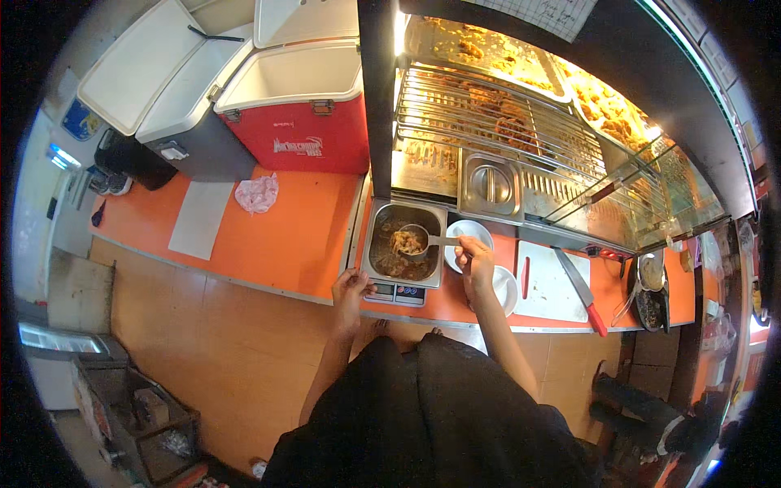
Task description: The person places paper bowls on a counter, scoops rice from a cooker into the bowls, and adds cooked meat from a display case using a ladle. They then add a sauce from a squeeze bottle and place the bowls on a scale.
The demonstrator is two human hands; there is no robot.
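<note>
My right hand (477,262) grips the flat handle of a metal scoop (410,240). Chunky brown food fills the scoop's round cup, which is over a square stainless-steel pan (370,259). More food in brown liquid (399,268) lies in the pan. The pan rests on a digital kitchen scale (390,294), whose display and buttons show at the front. Beside the scale's front left corner is my left hand (352,290), fingers curled; whether anything is between them cannot be made out. Two white bowls (467,230) (507,291) stand near my right hand and forearm.
A white cutting board (549,287) with a red-handled knife (576,287) lies right, near a mortar (650,308). Behind are a lidded steel pan (490,183) and a lit cabinet of fried food (500,116). Open coolers (299,131) stand left. Another person's legs (640,402) show lower right.
</note>
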